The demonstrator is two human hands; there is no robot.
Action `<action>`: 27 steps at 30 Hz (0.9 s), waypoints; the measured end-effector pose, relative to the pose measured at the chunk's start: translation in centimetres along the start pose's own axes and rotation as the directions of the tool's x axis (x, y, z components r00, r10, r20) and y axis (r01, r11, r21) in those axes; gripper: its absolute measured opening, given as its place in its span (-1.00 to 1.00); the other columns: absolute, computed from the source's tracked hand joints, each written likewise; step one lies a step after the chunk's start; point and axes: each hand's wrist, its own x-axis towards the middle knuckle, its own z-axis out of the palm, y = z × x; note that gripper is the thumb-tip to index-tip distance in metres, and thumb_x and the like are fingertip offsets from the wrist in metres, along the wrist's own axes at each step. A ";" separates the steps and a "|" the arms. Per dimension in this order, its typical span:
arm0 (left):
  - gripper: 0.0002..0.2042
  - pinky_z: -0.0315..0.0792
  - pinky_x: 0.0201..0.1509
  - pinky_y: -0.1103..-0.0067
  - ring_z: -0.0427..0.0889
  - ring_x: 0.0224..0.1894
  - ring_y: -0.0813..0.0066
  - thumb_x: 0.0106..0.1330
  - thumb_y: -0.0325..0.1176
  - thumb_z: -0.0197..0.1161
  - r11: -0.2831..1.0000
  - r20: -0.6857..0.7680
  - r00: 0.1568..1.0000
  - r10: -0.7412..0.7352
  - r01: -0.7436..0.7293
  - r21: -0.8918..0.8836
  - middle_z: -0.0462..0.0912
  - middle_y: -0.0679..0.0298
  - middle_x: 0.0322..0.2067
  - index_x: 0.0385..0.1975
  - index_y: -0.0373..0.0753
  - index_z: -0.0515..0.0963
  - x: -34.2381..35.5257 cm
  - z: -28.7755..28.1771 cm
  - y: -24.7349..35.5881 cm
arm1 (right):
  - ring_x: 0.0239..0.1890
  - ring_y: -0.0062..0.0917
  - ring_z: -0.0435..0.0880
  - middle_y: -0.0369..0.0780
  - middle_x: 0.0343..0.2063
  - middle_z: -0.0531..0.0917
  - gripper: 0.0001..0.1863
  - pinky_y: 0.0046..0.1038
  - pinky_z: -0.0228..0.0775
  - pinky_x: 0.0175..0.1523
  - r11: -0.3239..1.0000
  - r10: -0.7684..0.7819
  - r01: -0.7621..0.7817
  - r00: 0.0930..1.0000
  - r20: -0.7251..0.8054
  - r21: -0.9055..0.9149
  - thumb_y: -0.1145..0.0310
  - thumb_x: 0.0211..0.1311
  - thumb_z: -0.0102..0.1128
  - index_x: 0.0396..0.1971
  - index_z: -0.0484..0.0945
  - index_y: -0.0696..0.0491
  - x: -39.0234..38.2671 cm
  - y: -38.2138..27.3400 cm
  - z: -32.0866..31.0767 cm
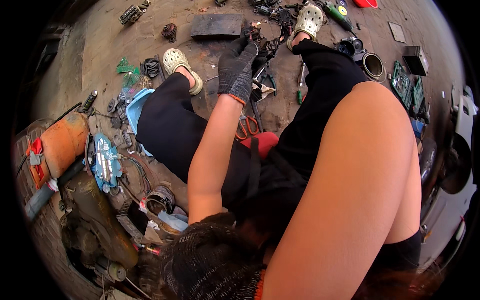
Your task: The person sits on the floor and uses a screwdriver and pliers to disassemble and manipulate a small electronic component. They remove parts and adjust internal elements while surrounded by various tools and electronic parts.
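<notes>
Your right gloved hand [212, 260] shows largest, near the centre; its fingers are hidden, so you cannot tell their state. Your left gloved hand [235, 72] reaches far, fingers bent close together at the cluster of dark metal parts [286, 20]; whether they grip one is unclear, as is the cluster's long axis. Left of it, one metal block [216, 26] lies lengthwise left-right. Two cream clogs [176, 60] flank that hand; one orange-handled scissors [247, 126] lies nearer.

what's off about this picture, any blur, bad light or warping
Head view: fisheye rim black and bending edges; head view, bottom: right gloved hand large, dark, slightly soft, apparently near the lens; head view, top: left gloved hand smaller, clearer.
</notes>
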 end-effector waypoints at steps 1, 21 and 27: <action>-0.72 0.53 -0.38 0.63 0.62 -0.41 0.51 0.22 -0.47 0.22 1.000 -0.013 1.000 0.009 -0.009 0.009 0.62 0.19 -0.27 -0.07 -0.40 0.49 0.0 0.0 0.2 | -0.25 -0.31 0.57 -0.16 -0.28 0.58 -0.65 -0.36 0.42 -0.13 1.000 -0.007 0.007 1.000 -0.003 0.005 0.31 0.03 0.26 -0.15 0.49 0.06 0.1 0.0 0.1; -0.72 0.50 -0.34 0.66 0.59 -0.40 0.57 0.23 -0.49 0.22 0.976 -0.124 0.983 0.132 -0.151 -0.154 0.62 0.20 -0.27 -0.07 -0.39 0.48 0.2 -2.8 -1.2 | -0.22 -0.32 0.58 -0.17 -0.31 0.59 -0.69 -0.38 0.43 -0.12 0.901 0.308 -0.231 0.936 -0.168 0.366 0.33 0.03 0.26 -0.18 0.51 0.05 -0.5 6.5 3.2; -0.75 0.48 -0.21 0.61 0.58 -0.29 0.51 0.20 -0.44 0.20 0.943 -0.068 0.965 0.252 -0.229 0.240 0.62 0.22 -0.27 -0.15 -0.41 0.52 -0.5 -0.6 -0.3 | 0.03 -0.28 0.48 -0.13 -0.09 0.56 -0.46 -0.31 0.30 0.12 0.777 0.608 -0.526 0.484 -0.629 0.346 0.32 -0.10 0.39 -0.02 0.49 0.05 -6.4 16.0 12.2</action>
